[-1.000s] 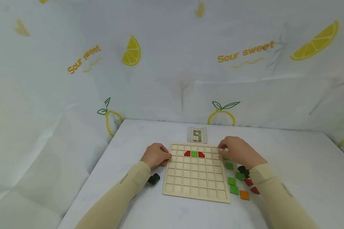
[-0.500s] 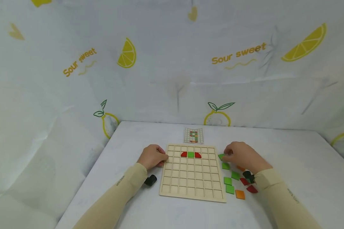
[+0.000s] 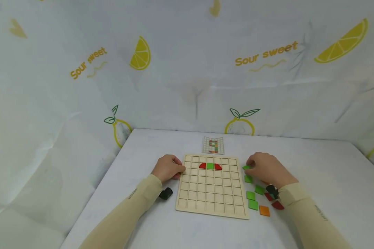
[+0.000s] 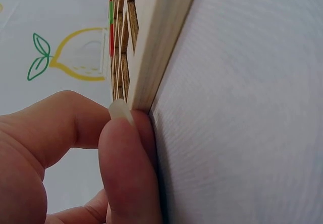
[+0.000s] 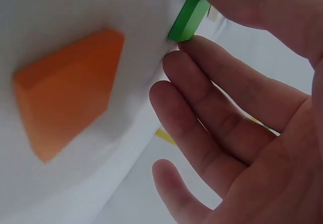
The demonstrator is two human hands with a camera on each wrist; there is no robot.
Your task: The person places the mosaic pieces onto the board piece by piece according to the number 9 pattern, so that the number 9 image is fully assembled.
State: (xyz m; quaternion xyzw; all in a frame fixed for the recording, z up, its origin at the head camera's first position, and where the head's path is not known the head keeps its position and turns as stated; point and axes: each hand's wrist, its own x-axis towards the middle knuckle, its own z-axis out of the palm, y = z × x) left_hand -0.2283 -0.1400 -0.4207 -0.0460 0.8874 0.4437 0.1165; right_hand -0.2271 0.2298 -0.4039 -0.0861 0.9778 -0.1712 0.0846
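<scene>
A pale wooden grid board [image 3: 212,209] lies on the white table, with a green square tile [image 3: 210,166] between two red rounded pieces [image 3: 202,165] in its upper part. My left hand [image 3: 167,167] holds the board's left edge; in the left wrist view the thumb [image 4: 123,158] lies against the wooden rim with a fingertip beside it. To the right of the board, my right hand [image 3: 268,169] pinches a loose green square tile [image 5: 187,17] between thumb and index finger, close to the tabletop. Its other fingers extend loosely past an orange tile [image 5: 73,93].
Several green tiles [image 3: 250,195], red rounded pieces [image 3: 278,205] and an orange square tile [image 3: 264,210] lie scattered right of the board. Behind it lies a creased card [image 3: 213,145] printed with a coloured grid pattern. A white curtain with lemon prints [image 3: 196,69] hangs behind the table.
My right hand has moved right from the board's upper right edge to the loose green tile and taken hold of it. My left hand stays at the left edge.
</scene>
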